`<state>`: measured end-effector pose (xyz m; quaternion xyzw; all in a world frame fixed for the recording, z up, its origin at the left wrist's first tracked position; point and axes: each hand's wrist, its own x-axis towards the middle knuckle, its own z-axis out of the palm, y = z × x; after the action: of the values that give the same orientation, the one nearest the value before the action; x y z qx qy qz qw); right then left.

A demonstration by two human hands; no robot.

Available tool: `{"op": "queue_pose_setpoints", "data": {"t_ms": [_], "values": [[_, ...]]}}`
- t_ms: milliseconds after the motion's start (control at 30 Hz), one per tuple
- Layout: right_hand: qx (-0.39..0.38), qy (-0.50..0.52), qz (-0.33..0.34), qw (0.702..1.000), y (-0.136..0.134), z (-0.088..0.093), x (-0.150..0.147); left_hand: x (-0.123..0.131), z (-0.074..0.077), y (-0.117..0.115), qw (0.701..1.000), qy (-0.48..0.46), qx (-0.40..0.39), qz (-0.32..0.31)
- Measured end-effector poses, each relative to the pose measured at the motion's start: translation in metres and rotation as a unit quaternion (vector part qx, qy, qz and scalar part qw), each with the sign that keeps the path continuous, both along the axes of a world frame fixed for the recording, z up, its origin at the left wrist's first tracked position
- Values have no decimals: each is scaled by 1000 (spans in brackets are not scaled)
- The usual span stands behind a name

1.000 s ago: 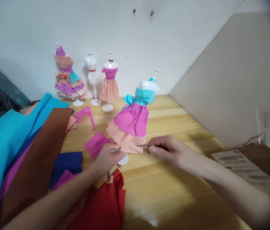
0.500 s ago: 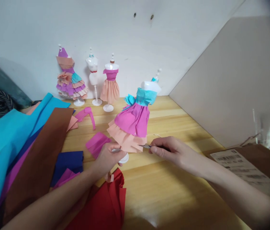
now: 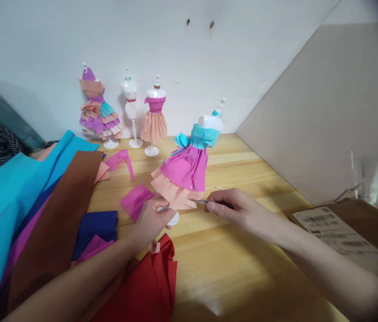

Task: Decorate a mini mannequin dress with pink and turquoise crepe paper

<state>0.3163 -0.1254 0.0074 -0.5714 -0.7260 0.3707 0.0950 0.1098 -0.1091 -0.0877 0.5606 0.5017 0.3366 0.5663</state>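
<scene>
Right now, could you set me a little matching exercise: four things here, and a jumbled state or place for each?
1. Left hand
2. Right hand
3. Red sheet
4. Cardboard box

A. Bears a printed label
B. Holds the tilted dress form
C. At the picture's bottom edge
D. Holds a thin metal tool

Pairs: 1-B, 2-D, 3-C, 4-A
</scene>
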Motion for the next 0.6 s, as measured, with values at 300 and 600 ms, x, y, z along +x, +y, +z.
{"op": "queue_pose_setpoints", "data": {"t_ms": [300,600], "values": [[19,13,-7,1000,1,-5,-3,2,12,-5,999,8,-30,31],[70,25,-10,997,-1,-12,-14,4,10,-6,997,19,-66,47]]}}
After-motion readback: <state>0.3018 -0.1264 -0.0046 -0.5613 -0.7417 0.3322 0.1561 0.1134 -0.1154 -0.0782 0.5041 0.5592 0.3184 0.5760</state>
